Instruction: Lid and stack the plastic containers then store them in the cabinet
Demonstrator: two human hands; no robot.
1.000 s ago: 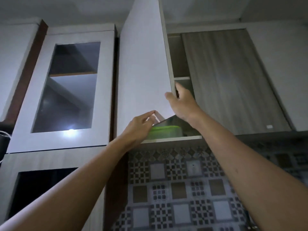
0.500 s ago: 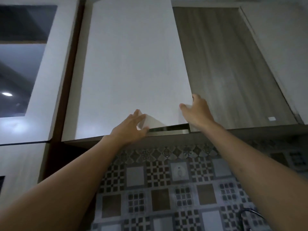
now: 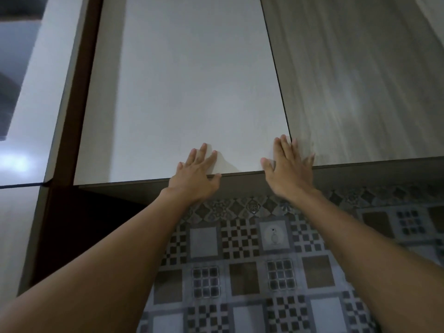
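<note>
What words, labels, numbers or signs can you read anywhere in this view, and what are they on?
No text can be read in this view.
White cabinet door: plain and unmarked. The left hand and right hand lie flat on its lower edge.
Wood-grain door: grain only, partly blurred.
Wall tiles: geometric patterns. One tile bears a small drawn motif, not lettering.

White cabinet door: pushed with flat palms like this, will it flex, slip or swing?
Probably stiff: the white cabinet door looks flat and unbowed under the left hand and right hand. Its smooth face may let palms slide slightly. Little swing seems left, since it sits flush beside the wood-grain door.
</note>
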